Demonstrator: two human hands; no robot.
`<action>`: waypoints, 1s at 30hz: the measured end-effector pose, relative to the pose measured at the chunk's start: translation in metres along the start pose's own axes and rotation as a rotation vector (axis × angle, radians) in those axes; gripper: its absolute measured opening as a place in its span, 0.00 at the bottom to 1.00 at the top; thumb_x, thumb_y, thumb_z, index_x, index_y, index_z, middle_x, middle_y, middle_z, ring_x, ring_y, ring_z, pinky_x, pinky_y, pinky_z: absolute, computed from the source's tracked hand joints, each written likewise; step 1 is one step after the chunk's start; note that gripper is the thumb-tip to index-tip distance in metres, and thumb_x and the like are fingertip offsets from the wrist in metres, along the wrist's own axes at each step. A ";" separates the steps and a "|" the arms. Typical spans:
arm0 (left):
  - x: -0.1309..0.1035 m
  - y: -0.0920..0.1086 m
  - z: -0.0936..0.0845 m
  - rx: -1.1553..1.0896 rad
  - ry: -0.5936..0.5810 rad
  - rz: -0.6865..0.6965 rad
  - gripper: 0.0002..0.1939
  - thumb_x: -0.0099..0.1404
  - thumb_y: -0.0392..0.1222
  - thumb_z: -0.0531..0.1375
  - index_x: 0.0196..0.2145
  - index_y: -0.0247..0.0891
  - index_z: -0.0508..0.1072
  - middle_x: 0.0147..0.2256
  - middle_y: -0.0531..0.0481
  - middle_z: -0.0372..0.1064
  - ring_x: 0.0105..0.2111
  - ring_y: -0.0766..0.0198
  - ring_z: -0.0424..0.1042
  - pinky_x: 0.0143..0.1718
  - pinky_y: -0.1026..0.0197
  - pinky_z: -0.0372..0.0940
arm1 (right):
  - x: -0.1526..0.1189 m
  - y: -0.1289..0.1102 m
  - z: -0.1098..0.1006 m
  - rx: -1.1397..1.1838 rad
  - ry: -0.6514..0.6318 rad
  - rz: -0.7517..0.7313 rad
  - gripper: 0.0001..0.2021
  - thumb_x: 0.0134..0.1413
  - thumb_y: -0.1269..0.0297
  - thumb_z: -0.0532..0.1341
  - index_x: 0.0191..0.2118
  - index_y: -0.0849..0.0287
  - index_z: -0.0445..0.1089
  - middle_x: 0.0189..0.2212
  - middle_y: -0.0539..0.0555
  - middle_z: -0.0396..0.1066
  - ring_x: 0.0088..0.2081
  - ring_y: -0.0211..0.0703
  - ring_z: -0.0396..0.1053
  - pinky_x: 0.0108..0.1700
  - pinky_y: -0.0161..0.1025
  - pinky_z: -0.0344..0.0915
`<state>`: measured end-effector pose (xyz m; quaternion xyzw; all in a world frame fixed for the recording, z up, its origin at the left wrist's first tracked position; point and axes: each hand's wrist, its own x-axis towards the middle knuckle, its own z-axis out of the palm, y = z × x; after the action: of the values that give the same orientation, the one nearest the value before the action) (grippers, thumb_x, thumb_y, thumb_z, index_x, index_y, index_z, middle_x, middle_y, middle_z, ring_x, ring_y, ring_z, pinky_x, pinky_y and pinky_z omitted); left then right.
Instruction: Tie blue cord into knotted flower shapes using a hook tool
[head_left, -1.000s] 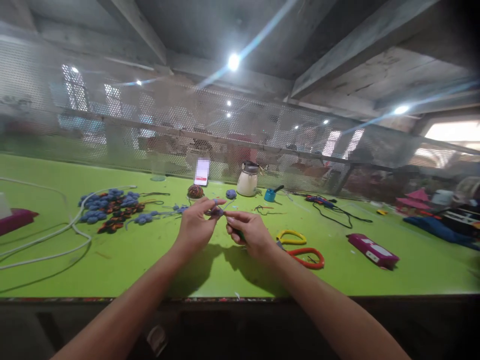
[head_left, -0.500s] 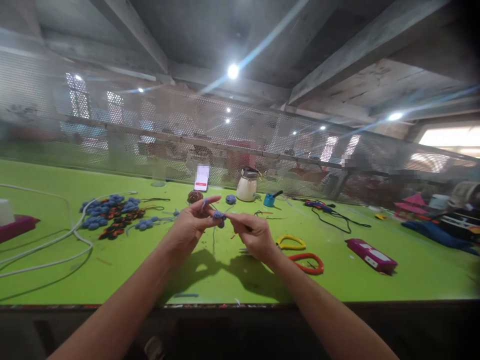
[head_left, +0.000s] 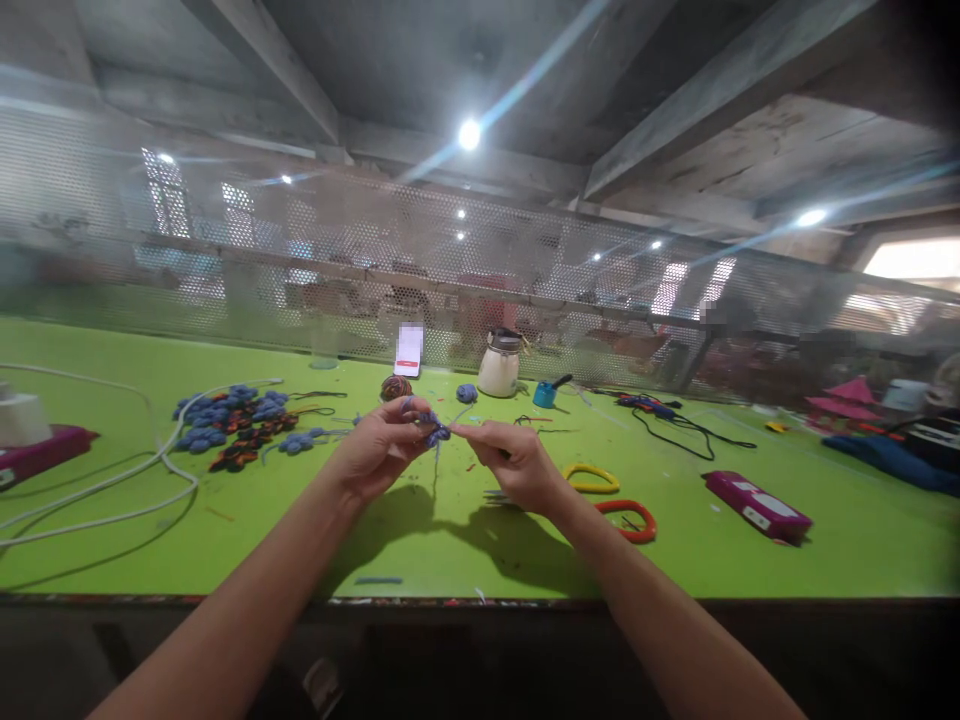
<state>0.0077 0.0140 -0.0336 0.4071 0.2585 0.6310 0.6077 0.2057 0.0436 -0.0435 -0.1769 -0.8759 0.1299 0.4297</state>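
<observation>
My left hand (head_left: 375,448) pinches a small piece of blue-purple crochet (head_left: 438,434), with a loop of the yarn around a finger. A loose yarn tail hangs below the piece. Closed, my right hand (head_left: 521,466) points its index finger at the crochet's right edge. Whatever tool it may grip is hidden by the fingers. Under and beside the right wrist lie scissors with a yellow and a red handle (head_left: 649,520). A small blue yarn ball (head_left: 466,393) sits behind the hands, and a dark multicoloured yarn ball (head_left: 396,388) is left of it.
Blue and dark-orange crochet flowers (head_left: 247,425) are heaped at the left, near a white cable (head_left: 169,440). A phone (head_left: 409,350) leans at the back beside a cream jar (head_left: 499,370) and a teal pot (head_left: 544,395). A magenta power strip (head_left: 757,508) lies right. Perforated mesh (head_left: 360,270) borders the table.
The left fingers have curled in closer around the crochet piece; the index finger stretched out before is now bent. The right hand stays close to the piece. The view has shifted slightly.
</observation>
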 end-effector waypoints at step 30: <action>0.000 -0.009 0.008 0.379 -0.071 0.155 0.41 0.47 0.34 0.69 0.59 0.32 0.62 0.24 0.54 0.70 0.25 0.67 0.66 0.30 0.61 0.61 | 0.005 -0.001 0.007 0.662 0.099 0.506 0.17 0.44 0.61 0.66 0.41 0.64 0.77 0.14 0.44 0.61 0.13 0.25 0.49 0.15 0.29 0.44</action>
<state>0.0195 0.0140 -0.0370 0.5548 0.3191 0.6013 0.4783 0.1971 0.0440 -0.0432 -0.2446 -0.6941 0.4972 0.4596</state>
